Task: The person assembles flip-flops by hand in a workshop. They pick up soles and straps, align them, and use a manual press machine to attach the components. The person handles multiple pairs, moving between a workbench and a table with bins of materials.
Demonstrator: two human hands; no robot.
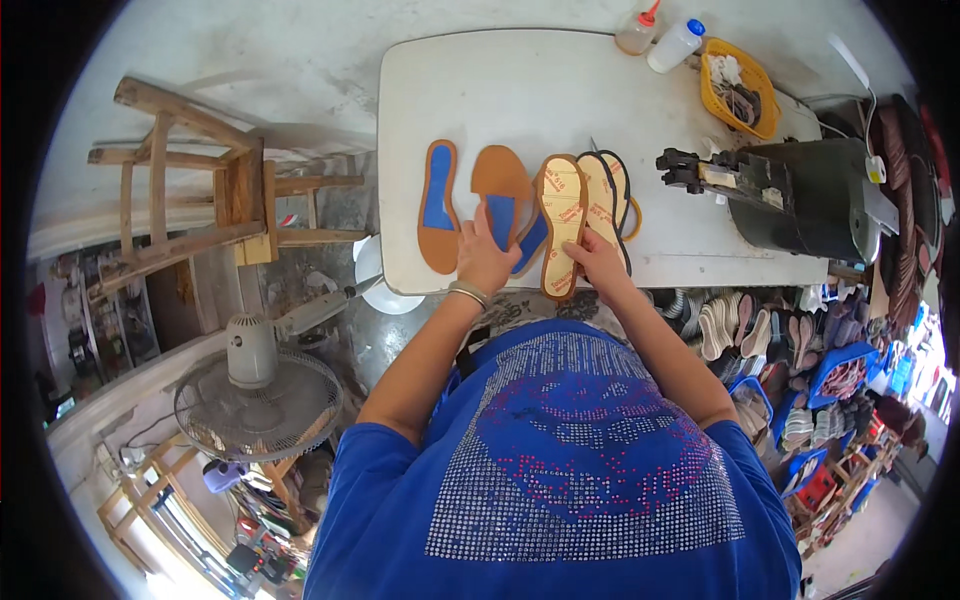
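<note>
On the white table lies a brown insole (437, 165) with a long blue patch. Beside it, my left hand (485, 252) grips the lower part of a second brown insole (502, 172), fingers closed around its blue patch (501, 215). My right hand (597, 258) holds a cream insole (563, 205) with reddish print and a brown rim, thumb on its face. Dark-edged cream insoles (600, 190) lie overlapped just right of it, partly covered by that hand. Between both hands a blue piece (534, 243) shows, its upper part hidden.
A black sewing machine (800, 200) stands at the table's right. At the back are a red-tipped bottle (637, 32), a blue-capped bottle (677, 46) and a yellow basket (728, 62). Wooden stools (240, 190) and a fan (258, 400) stand left; shoe parts (735, 325) pile up right.
</note>
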